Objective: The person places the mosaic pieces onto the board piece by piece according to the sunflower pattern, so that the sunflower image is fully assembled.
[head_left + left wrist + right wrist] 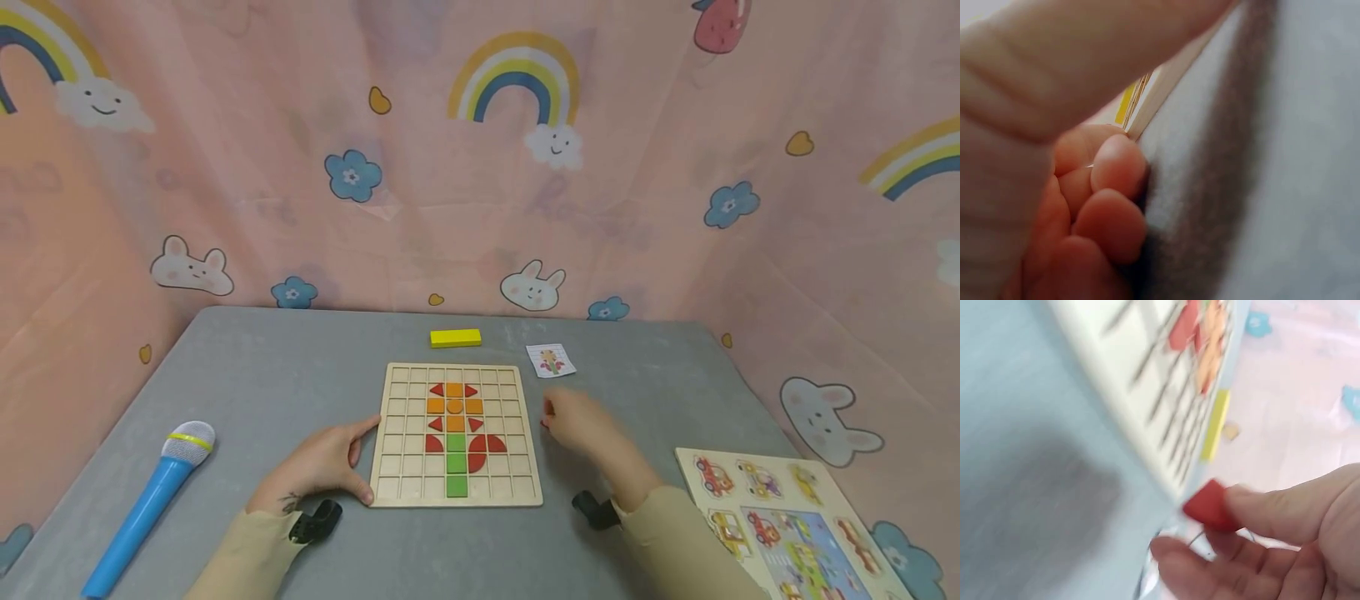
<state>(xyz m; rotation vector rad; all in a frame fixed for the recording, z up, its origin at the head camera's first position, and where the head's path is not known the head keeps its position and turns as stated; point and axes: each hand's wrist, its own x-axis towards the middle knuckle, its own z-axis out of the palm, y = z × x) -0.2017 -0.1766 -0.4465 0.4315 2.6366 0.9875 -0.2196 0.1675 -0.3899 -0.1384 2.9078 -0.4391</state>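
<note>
A square wooden grid board lies mid-table, bearing orange, green and red tiles in a flower-like pattern. Along its left edge, my left hand rests with the index finger and thumb spread, touching the board's side. The left wrist view shows the other fingers bent beside that edge. Just off the board's right side is my right hand, pinching a small red tile between thumb and fingers. The tile has a pointed corner; the fingers cover part of it. Beyond this hand lies a small picture card showing a flower.
A yellow bar-shaped box lies behind the board. At the left is a blue toy microphone. A wooden picture puzzle occupies the right front. A pink patterned cloth hangs behind and beside the grey table.
</note>
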